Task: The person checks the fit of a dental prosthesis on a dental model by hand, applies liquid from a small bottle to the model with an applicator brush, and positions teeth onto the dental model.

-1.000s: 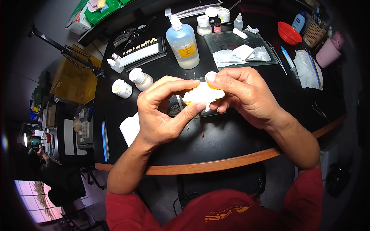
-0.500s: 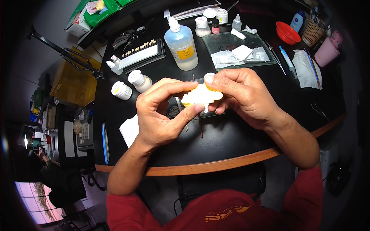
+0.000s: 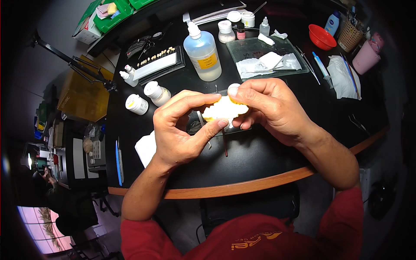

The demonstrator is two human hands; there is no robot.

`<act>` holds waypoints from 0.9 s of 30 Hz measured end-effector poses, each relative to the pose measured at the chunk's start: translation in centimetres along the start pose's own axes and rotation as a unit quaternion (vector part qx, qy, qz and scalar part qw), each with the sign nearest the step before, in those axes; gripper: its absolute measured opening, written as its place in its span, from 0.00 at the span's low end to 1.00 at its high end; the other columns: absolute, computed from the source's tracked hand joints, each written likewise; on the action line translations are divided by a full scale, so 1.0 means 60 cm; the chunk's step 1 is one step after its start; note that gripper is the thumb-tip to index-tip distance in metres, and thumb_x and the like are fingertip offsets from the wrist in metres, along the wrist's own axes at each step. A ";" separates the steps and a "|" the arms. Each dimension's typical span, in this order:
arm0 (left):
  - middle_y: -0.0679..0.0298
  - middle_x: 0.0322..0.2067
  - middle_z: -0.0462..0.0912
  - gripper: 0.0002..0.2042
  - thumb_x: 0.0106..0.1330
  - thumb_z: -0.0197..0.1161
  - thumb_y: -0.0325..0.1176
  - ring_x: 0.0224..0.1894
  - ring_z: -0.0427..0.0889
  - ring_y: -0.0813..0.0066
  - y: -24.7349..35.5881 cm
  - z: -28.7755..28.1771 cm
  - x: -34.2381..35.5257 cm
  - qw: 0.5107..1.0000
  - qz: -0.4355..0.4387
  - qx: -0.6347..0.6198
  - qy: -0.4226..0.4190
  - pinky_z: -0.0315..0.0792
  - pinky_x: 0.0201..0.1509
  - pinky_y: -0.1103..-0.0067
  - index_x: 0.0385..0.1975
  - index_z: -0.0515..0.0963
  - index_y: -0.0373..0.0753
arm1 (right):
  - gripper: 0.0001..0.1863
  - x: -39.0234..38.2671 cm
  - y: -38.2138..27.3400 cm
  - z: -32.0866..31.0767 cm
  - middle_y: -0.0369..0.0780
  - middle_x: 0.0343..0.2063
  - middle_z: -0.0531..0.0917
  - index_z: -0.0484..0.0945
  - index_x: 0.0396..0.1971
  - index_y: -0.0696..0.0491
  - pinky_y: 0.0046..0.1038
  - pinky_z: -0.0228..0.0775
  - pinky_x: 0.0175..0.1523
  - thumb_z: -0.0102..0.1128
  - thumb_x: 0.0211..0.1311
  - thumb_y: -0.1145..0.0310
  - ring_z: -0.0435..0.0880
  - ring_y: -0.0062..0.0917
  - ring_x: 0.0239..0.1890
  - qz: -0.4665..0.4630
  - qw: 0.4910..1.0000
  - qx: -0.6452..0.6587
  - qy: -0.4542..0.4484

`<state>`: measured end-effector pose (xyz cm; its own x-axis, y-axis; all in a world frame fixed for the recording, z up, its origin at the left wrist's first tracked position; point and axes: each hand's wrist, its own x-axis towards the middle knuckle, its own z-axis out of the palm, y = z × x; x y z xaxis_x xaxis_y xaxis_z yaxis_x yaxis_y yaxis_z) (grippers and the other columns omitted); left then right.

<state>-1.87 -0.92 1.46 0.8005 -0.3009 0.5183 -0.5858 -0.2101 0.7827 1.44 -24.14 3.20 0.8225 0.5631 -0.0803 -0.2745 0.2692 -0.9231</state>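
Between both hands, above the table, is a small pale yellow dental cast (image 3: 225, 109) with a jagged outline, its details washed out by bright light. My left hand (image 3: 177, 125) is closed on its left side, index finger along the top edge and thumb against the bottom. At its right side my right hand (image 3: 275, 106) pinches it, thumb on top and the other fingers curled beneath. Under the hands lies a dark glass slab (image 3: 247, 128), mostly hidden. A thin tool with a reddish-brown handle (image 3: 225, 147) pokes out below the cast.
Beyond the hands stand a large clear bottle (image 3: 203, 54), white jars (image 3: 157, 92) and a tooth shade guide (image 3: 158, 65). A glass plate (image 3: 264, 52) holds tissue. At right are a red bowl (image 3: 322, 37), a syringe (image 3: 322, 67) and tweezers (image 3: 359, 125). A wooden edge (image 3: 242, 187) borders the table.
Both hands keep their grip on the cast, which has barely moved. The whole view has shifted slightly.
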 end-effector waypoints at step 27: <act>0.58 0.41 0.86 0.20 0.57 0.81 0.24 0.42 0.84 0.76 -0.002 0.006 0.002 1.000 0.008 0.002 0.026 0.77 0.47 0.81 0.49 0.85 0.30 | 0.14 -0.001 0.002 0.000 0.41 0.35 0.88 0.84 0.41 0.58 0.18 0.81 0.33 0.62 0.77 0.60 0.88 0.20 0.31 -0.009 0.999 -0.051 -0.001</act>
<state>-1.75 -1.28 1.33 0.7961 -0.2549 0.5488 -0.5995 -0.2086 0.7727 1.35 -24.14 3.12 0.8259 0.5603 -0.0627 -0.2069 0.1977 -0.9582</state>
